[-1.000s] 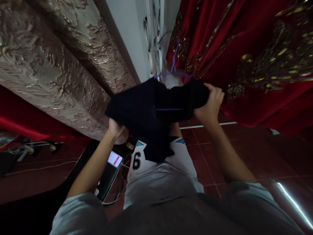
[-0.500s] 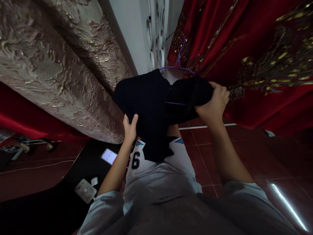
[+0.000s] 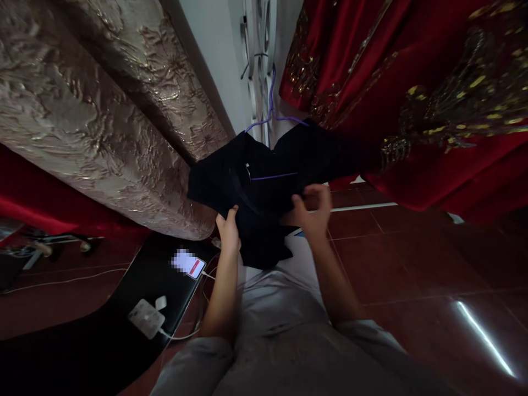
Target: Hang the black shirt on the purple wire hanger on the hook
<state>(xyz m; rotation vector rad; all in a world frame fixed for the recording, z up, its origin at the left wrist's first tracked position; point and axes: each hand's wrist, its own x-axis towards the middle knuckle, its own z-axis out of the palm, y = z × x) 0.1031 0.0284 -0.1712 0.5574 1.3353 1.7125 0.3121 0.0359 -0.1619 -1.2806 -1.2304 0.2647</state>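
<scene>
A dark navy or black shirt [image 3: 268,201] hangs in front of my body on a thin purple hanger [image 3: 271,113]. The hanger's hook and shoulders rise above the neckline, and its lower bar shows inside the collar. On the shirt's left edge, my left hand [image 3: 229,234] is closed, thumb on top, pinching the cloth. My right hand [image 3: 315,214] is beside the right edge below the sleeve, slightly blurred, its thumb and fingers curved and apart with no cloth visibly between them. The lower part of the shirt drapes over my lap.
A patterned beige curtain [image 3: 136,126] hangs at the left, and a red sequined curtain [image 3: 437,170] at the right. White metal scrollwork [image 3: 251,49] stands behind the hanger. On a black bench [image 3: 99,330] lie a phone [image 3: 193,267] and a white adapter [image 3: 146,318] with cables.
My right hand has let go of the right sleeve and moved inward and down. The hanger has shifted left, and the shirt front has spread flatter. My left hand stays on the cloth.
</scene>
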